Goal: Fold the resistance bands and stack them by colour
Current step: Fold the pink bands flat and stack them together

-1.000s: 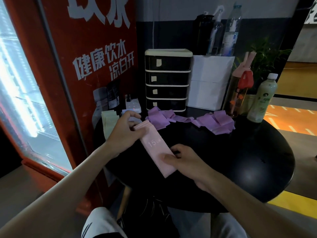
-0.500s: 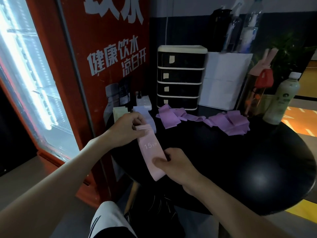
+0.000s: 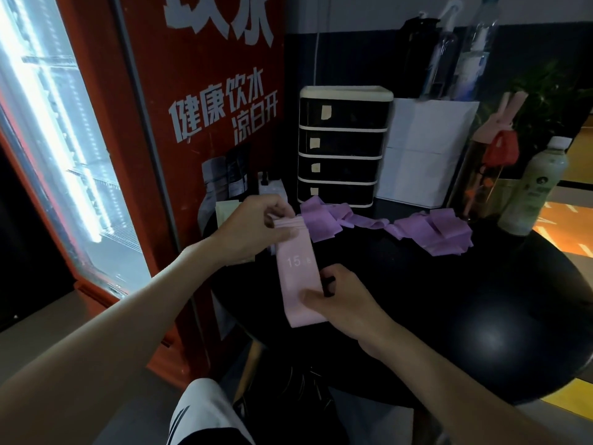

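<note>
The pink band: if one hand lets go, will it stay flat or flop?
Probably flop: the pink band looks thin, held straight only by the left hand and right hand pinching near its ends. Likely light, since pinches carry it. The purple bands lie crumpled on the table, suggesting limpness.

Pink band (image 3: pixel 300 268), purple bands (image 3: pixel 433 232), black table (image 3: pixel 481 300)

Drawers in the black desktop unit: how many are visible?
4, stacked in the drawer unit behind the purple bands: top drawer, second, third, bottom; none seems hidden.
</note>
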`<action>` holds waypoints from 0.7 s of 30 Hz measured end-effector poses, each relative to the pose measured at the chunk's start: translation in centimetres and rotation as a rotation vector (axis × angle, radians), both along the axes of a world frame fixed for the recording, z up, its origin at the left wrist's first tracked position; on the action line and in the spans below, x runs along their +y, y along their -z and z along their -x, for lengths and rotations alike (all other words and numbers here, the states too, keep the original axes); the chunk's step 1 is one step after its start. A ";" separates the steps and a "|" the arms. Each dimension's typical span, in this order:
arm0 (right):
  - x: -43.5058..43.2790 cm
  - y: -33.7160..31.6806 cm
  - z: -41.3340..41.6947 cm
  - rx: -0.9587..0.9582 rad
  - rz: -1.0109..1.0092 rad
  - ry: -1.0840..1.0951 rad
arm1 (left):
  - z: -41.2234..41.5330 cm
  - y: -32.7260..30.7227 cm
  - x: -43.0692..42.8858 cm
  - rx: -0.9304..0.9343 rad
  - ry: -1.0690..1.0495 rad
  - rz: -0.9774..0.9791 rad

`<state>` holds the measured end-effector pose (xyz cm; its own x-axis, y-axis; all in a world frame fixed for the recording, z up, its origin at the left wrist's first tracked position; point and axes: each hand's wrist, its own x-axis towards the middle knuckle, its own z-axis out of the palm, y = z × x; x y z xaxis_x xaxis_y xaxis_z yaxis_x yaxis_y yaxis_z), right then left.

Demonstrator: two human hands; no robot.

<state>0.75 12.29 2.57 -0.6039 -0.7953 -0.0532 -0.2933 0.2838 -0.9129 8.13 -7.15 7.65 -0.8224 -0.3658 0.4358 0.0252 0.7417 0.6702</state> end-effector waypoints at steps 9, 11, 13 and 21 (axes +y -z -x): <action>-1.8 -1.6 10.2 0.399 -0.111 0.033 | 4.8 -1.6 0.0 -0.047 0.135 0.014; -3.4 -2.0 12.7 0.478 -0.113 -0.031 | 5.6 -1.7 -0.7 -0.053 0.137 0.016; -5.4 -2.3 14.8 0.489 -0.095 -0.063 | 6.2 -1.8 -1.5 -0.056 0.134 0.003; -13.8 -0.7 19.7 0.528 -0.170 -0.069 | 7.9 -0.6 -4.7 -0.054 0.074 -0.039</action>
<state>-18.98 -1.56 3.32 -0.5303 -0.8405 0.1112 -0.7214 0.3784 -0.5799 0.22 -11.84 8.28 -0.8694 -0.3191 0.3773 0.0421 0.7128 0.7001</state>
